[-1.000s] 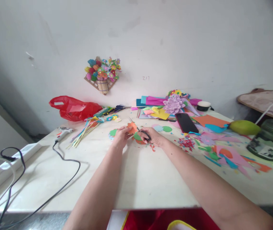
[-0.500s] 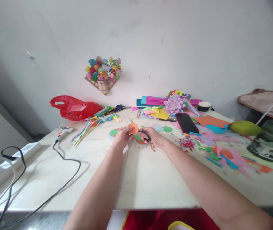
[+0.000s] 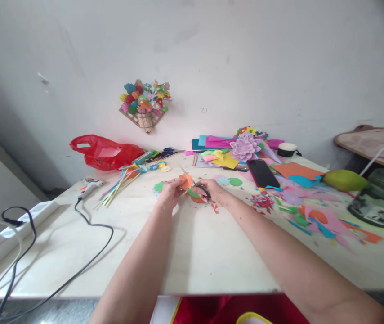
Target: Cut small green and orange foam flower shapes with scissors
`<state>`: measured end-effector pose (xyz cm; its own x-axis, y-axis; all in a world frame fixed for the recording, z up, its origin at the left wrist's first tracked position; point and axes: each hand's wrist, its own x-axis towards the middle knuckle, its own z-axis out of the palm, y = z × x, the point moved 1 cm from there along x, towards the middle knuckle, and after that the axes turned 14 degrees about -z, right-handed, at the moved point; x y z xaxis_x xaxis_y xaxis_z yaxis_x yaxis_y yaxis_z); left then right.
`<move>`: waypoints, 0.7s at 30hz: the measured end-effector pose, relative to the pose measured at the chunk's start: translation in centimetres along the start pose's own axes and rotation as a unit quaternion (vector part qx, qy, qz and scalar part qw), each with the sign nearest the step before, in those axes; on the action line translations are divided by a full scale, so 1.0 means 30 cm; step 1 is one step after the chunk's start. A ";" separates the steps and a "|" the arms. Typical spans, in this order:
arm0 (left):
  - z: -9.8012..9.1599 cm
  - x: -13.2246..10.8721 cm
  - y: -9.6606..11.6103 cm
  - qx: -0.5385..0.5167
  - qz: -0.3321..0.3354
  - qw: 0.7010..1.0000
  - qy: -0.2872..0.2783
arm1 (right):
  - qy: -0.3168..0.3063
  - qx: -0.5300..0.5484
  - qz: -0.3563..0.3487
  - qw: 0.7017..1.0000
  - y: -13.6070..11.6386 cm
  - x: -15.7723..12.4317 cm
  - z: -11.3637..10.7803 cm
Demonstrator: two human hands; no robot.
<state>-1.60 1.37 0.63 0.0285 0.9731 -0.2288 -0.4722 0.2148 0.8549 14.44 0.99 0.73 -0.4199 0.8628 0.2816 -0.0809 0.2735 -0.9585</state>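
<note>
Between its fingertips my left hand [image 3: 172,191] pinches an orange paper flower cutout [image 3: 185,181] with a scalloped edge. My right hand [image 3: 214,191] is closed round the dark handles of a pair of scissors [image 3: 205,190], whose blades point up and left beside the orange piece. Below the hands lie a green cutout [image 3: 194,193] and small orange scraps [image 3: 215,208]. Left of my left hand is another green cutout [image 3: 159,186] over a pale blue one. A pale blue scalloped piece [image 3: 223,181] and a green round [image 3: 235,182] sit beyond my right hand.
At left are a glue gun [image 3: 91,188] with its trailing cord, a power strip [image 3: 45,208], thin sticks [image 3: 119,186] and a red plastic bag [image 3: 106,152]. On the right lie a phone [image 3: 263,173], coloured scraps [image 3: 327,220] and a glass jar [image 3: 382,202].
The scissors' blades have shifted slightly and now show more clearly apart from the orange cutout. Both hands stay almost in the same place.
</note>
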 end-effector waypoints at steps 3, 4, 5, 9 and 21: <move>-0.001 0.001 0.002 -0.008 0.001 1.000 0.002 | 0.009 -0.001 0.007 1.000 -0.014 -0.004 0.005; -0.002 0.002 0.001 -0.007 0.001 1.000 0.002 | 0.009 -0.001 0.008 1.000 -0.018 -0.005 0.006; -0.004 0.003 0.001 -0.007 0.000 1.000 0.004 | 0.007 -0.001 0.006 1.000 -0.020 -0.006 0.007; -0.009 0.008 0.001 -0.003 -0.007 1.000 0.012 | 0.004 -0.009 0.000 1.000 -0.023 -0.008 0.008; -0.012 0.010 0.006 -0.025 -0.006 0.999 0.030 | 0.009 -0.026 0.002 1.000 -0.023 -0.004 0.010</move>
<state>-1.98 1.67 0.55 -0.0185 0.9635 -0.2672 -0.5152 0.2198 0.8284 14.27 0.56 1.35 -0.4041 0.8713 0.2785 -0.0325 0.2906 -0.9563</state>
